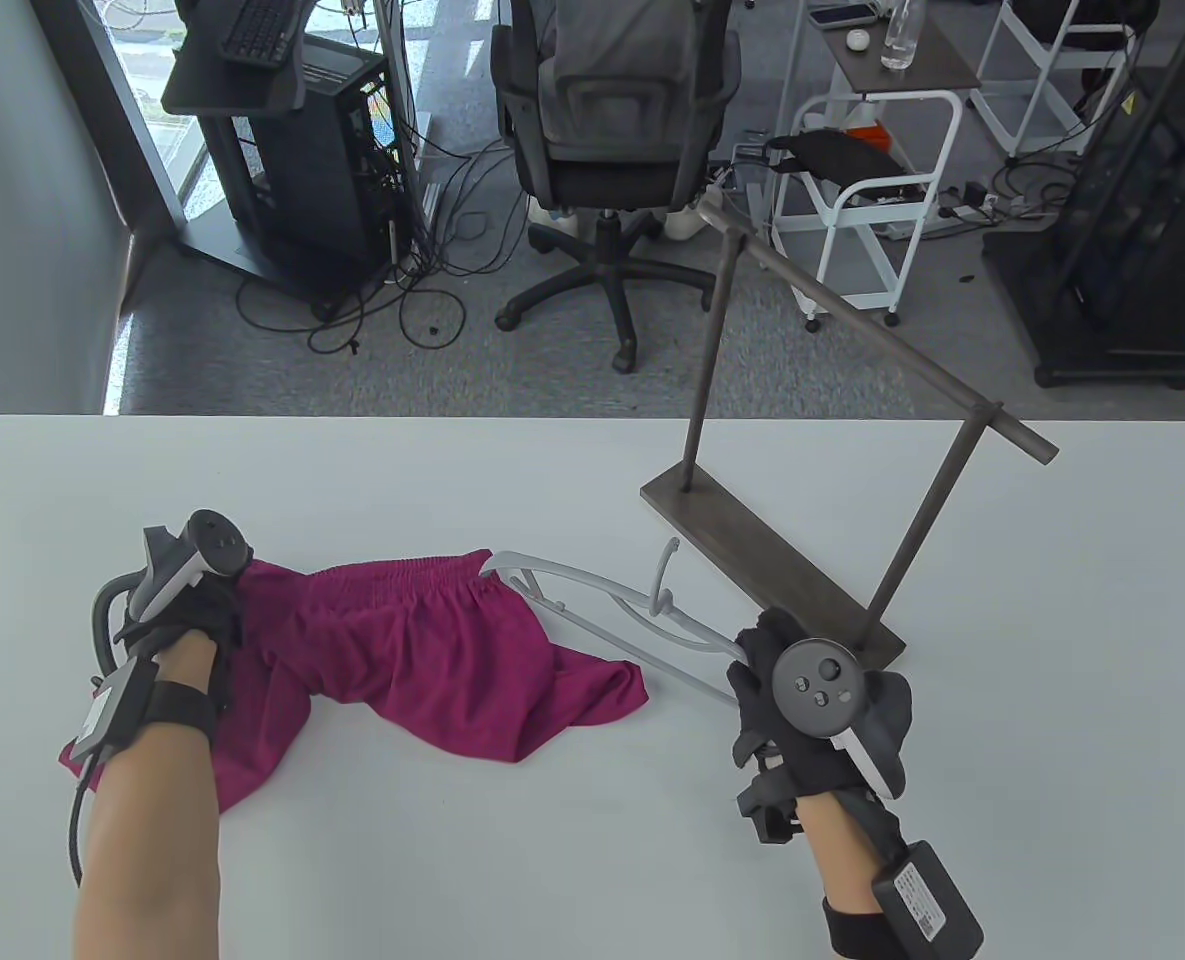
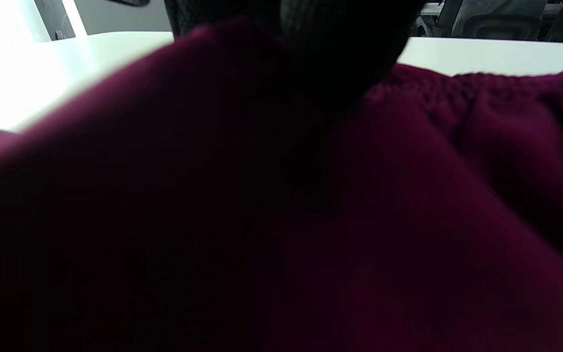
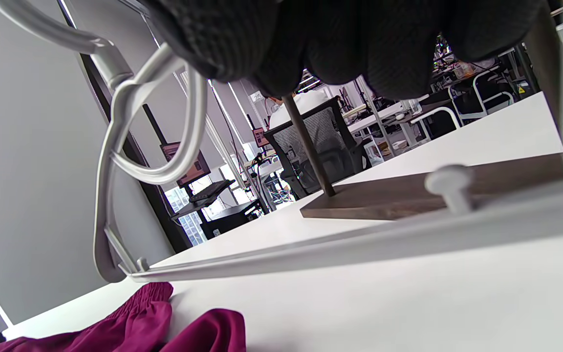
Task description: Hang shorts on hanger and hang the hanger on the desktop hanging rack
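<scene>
Magenta shorts (image 1: 422,650) lie crumpled on the white table (image 1: 552,480), waistband toward the back. My left hand (image 1: 187,610) rests on their left end, its fingers hidden under the tracker; the left wrist view is filled by the dark cloth of the shorts (image 2: 408,195). A grey plastic hanger (image 1: 612,610) lies tilted just right of the shorts, its far tip by the waistband. My right hand (image 1: 772,680) grips the hanger's near end, fingers (image 3: 340,44) curled over the top bar of the hanger (image 3: 311,249). The dark metal hanging rack (image 1: 852,330) stands at the right, its base (image 3: 408,195) beside my right hand.
Beyond the table's far edge stand an office chair (image 1: 612,130), a computer tower (image 1: 332,150) with cables, and a white cart (image 1: 872,190). A grey wall runs along the left side.
</scene>
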### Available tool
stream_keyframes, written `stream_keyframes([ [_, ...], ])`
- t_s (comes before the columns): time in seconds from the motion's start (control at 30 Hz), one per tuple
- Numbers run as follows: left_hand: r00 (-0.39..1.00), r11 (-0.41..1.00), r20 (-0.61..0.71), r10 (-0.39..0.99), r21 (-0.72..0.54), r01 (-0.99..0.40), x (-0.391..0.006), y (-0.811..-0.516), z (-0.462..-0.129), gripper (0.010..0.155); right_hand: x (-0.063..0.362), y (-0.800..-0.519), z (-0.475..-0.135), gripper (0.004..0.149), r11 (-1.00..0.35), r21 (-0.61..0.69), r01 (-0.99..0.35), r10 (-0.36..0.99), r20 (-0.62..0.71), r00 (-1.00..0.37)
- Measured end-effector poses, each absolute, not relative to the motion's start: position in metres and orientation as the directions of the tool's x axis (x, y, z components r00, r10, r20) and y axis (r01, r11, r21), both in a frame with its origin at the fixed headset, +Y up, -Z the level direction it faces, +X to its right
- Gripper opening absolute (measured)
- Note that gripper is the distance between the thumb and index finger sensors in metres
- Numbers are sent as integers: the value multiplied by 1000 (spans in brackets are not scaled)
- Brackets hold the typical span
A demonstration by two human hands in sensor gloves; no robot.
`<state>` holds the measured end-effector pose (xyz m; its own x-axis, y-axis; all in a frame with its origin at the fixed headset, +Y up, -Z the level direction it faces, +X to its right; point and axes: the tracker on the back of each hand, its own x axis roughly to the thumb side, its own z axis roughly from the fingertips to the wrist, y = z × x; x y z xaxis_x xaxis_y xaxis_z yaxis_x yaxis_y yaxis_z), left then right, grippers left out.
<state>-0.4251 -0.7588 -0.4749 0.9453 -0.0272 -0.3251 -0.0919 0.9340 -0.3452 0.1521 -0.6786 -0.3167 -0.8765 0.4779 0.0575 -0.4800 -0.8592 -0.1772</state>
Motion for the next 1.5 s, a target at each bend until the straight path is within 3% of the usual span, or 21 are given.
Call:
stream_keyframes([
  [0.17, 954, 955, -299, -40, -293, -52, -422, -765, -470, 65, 150, -680, -317, 47, -867, -173, -468, 465, 55, -883],
  [0.37, 963, 987, -270, -20, -161, -25, -418, -746, -460, 42, 154, -679, -317, 47, -861, -178, -477, 477, 48, -878],
  [0.67, 988, 997, -134, 80, 9, -79, -392, -682, -425, 41, 172, -670, -313, 47, -813, -193, -550, 548, 67, -834],
  [0.9, 978, 958, 78, 196, 197, -208, -338, -641, -368, 41, 182, -655, -311, 48, -754, -182, -631, 613, 150, -776],
  [1.17, 924, 896, 309, 224, 308, -320, -285, -637, -297, 41, 184, -641, -303, 48, -749, -109, -653, 616, 249, -748],
  [1.3, 930, 885, 281, 237, 334, -326, -284, -650, -278, 41, 184, -629, -301, 48, -761, -95, -641, 594, 294, -749],
  [1.5, 923, 882, 232, 308, 293, -368, -299, -669, -275, 43, 172, -611, -308, 47, -800, -57, -597, 541, 360, -760],
])
